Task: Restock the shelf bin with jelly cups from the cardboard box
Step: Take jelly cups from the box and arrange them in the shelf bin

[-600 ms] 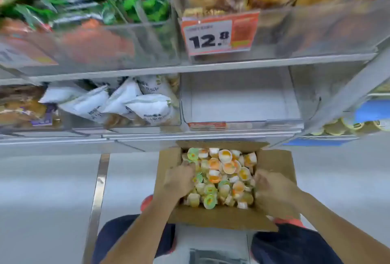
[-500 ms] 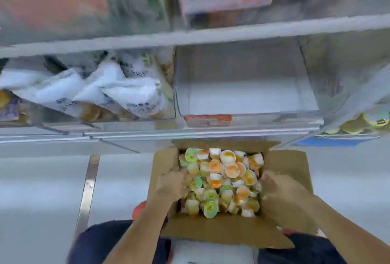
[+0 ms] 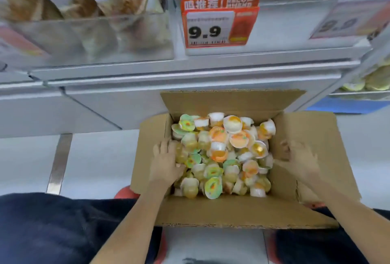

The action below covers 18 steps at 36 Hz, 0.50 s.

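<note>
Both forearms reach forward into the cardboard box [image 3: 249,213]. The left hand [image 3: 166,163], fingers loosely spread, rests on jelly cups [image 3: 221,154]; the right hand [image 3: 299,159] lies flat, fingers spread, against the box flap beside them.

Left hand [image 3: 166,164] fingers buried among jelly cups [image 3: 221,154]; right hand [image 3: 299,158] blurred.

One box [image 3: 232,213], open, four flaps out. Jelly cups [image 3: 221,154] in it: dozens, heaped, too many to count exactly; lids green, orange and yellow. Two price tags reading 9.9: one sharp [image 3: 219,25], one blurred [image 3: 346,21]. My two hands: left [image 3: 166,164], right [image 3: 299,162].
</note>
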### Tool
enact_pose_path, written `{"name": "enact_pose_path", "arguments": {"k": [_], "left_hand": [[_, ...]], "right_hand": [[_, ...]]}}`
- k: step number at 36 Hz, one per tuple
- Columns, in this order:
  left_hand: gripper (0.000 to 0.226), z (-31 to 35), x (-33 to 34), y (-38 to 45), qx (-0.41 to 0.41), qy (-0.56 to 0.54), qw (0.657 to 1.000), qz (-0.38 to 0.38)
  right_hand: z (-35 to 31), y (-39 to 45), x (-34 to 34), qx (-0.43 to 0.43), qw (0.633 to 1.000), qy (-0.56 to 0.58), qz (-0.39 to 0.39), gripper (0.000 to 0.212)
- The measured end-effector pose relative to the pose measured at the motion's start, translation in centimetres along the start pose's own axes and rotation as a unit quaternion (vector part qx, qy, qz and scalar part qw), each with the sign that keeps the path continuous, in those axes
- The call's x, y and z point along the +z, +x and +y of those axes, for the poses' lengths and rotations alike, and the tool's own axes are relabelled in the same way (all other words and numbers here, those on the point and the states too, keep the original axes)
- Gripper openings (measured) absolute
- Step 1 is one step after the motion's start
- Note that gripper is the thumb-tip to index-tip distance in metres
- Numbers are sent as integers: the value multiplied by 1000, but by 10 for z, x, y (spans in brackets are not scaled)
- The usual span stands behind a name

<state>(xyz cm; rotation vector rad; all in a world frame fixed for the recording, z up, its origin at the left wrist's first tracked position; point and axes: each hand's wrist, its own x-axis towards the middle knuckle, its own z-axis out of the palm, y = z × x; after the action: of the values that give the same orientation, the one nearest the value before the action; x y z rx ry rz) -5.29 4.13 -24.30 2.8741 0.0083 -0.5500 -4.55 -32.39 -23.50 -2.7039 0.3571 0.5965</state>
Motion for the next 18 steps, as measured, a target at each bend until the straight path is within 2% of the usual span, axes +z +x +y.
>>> {"name": "enact_pose_path", "arguments": {"k": [3,6,11,16,18], "left_hand": [[66,-4,7,1,8,27,1000,2],[52,-7,6,-2,34,96,995,-3],[50,3,2,11,104,275,956,2],[50,11,4,36,84,329,940,-44],[51,14,5,42,85,338,936,-52]], "right_hand": [[-1,-11,13,-25,999,-28,2,39],[-7,-16,23,-52,998,-20,-19,38],[-18,-17,33,-71,986,28,-146,38],[-45,-24,45,-64,957,100,-266,29],[-62,-27,57,-49,945,103,-306,39]]}}
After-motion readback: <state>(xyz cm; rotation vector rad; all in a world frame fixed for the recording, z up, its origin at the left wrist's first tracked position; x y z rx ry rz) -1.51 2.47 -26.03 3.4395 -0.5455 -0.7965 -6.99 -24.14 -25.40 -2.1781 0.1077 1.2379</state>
